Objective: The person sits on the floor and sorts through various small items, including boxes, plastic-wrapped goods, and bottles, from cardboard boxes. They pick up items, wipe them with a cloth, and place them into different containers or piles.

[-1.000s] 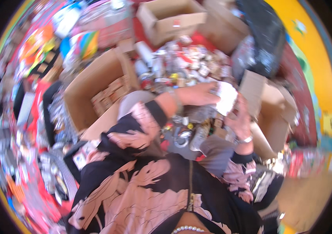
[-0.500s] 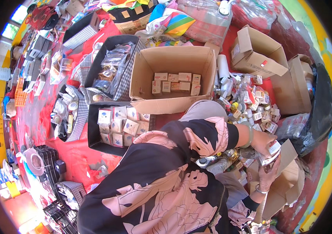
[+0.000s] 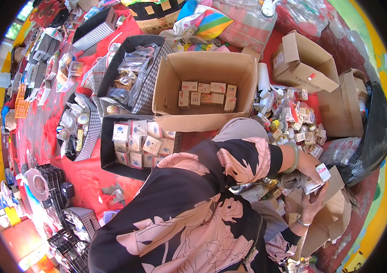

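Observation:
Both my hands are off to the right, over an open cardboard box (image 3: 327, 230) with spread flaps. My left hand (image 3: 309, 166), with a pale green bangle on the wrist, grips small white cartons (image 3: 323, 172) from above. From below, my right hand (image 3: 313, 207), wearing a silver bracelet, has its fingers curled around the lower side of the same cartons. How many cartons there are, and which fingers press on which, I cannot tell. A heap of small boxes and bottles (image 3: 300, 119) lies beyond my left forearm.
A large cardboard box (image 3: 206, 123) with several small cartons on its bottom stands in front of me. Black bins (image 3: 125, 169) hold packets and wrapped goods to the left. A black plastic bag (image 3: 370, 150) and another cardboard box (image 3: 339, 107) are at the right.
The white cartons have tilted between my hands, so a broad face of one now shows more. Both hands stay close together, and the whole view has shifted slightly.

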The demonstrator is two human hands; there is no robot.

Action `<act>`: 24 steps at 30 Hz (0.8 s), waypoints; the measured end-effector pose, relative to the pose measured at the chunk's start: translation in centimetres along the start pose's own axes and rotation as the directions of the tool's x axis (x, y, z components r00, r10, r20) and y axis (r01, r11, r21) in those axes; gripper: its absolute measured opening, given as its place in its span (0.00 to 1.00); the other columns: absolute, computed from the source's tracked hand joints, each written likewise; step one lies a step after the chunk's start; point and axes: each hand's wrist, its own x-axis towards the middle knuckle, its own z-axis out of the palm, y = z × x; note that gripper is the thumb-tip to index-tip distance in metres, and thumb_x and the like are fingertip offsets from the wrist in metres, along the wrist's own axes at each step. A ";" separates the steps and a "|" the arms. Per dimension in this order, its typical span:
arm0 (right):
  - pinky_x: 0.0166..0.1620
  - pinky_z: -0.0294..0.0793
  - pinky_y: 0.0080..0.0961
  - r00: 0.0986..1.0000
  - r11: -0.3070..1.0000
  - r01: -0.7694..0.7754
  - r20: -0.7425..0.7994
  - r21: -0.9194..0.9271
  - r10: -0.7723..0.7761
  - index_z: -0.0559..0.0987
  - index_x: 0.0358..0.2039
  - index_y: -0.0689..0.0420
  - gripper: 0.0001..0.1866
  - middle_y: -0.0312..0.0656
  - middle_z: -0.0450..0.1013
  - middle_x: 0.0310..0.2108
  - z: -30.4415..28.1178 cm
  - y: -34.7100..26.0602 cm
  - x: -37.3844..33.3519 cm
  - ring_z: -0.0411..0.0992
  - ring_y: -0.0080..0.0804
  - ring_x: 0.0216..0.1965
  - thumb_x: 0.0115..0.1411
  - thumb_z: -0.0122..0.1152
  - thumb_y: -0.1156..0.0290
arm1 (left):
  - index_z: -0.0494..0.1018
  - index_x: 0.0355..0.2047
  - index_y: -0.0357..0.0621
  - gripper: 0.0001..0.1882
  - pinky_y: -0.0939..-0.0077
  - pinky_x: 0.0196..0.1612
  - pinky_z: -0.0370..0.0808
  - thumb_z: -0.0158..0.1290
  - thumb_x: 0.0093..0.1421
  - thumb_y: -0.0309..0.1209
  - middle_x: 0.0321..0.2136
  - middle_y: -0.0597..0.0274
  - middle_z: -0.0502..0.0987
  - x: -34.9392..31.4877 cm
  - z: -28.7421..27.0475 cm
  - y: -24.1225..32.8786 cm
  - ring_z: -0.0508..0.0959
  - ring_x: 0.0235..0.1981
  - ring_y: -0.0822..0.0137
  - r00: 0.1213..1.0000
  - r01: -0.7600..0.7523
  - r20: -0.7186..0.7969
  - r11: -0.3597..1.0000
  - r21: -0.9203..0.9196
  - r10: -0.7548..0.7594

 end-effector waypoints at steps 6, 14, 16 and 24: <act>0.57 0.61 0.32 0.998 0.951 -0.064 0.011 0.304 0.064 0.49 0.62 0.60 0.45 0.45 0.54 0.58 1.1 -1.0 1.6 0.57 0.37 0.58 0.40 0.51 0.87 | 0.72 0.41 0.36 0.23 0.71 0.40 0.72 0.53 0.55 0.45 0.34 0.63 0.76 -0.2 -0.7 0.5 0.74 0.35 0.72 0.990 -0.019 -0.137 1.000 0.013 0.021; 0.62 0.46 0.28 0.989 0.801 0.104 0.021 0.589 -0.144 0.44 0.63 0.57 0.52 0.43 0.49 0.61 -0.3 -2.3 2.5 0.47 0.34 0.63 0.34 0.48 0.88 | 0.67 0.47 0.36 0.23 0.79 0.44 0.70 0.51 0.56 0.39 0.41 0.60 0.75 0.7 1.3 3.0 0.74 0.39 0.73 0.991 0.130 0.069 0.891 -0.434 -0.111; 0.62 0.44 0.29 0.982 0.739 0.102 0.053 0.666 -0.182 0.42 0.64 0.57 0.52 0.42 0.45 0.63 -0.4 -3.3 2.5 0.43 0.34 0.64 0.35 0.51 0.80 | 0.63 0.51 0.36 0.27 0.77 0.46 0.69 0.53 0.54 0.38 0.42 0.60 0.73 0.8 1.4 1.9 0.74 0.41 0.71 0.999 0.040 -0.007 0.899 -0.435 -0.048; 0.61 0.48 0.31 0.977 0.722 0.210 -0.165 0.660 -0.134 0.51 0.62 0.57 0.45 0.44 0.50 0.61 0.8 -5.0 2.3 0.49 0.37 0.62 0.51 0.57 0.46 | 0.44 0.58 0.34 0.55 0.70 0.50 0.68 0.68 0.37 0.39 0.48 0.45 0.66 1.8 2.9 -0.9 0.69 0.49 0.58 0.883 -0.237 -0.386 0.964 0.124 0.267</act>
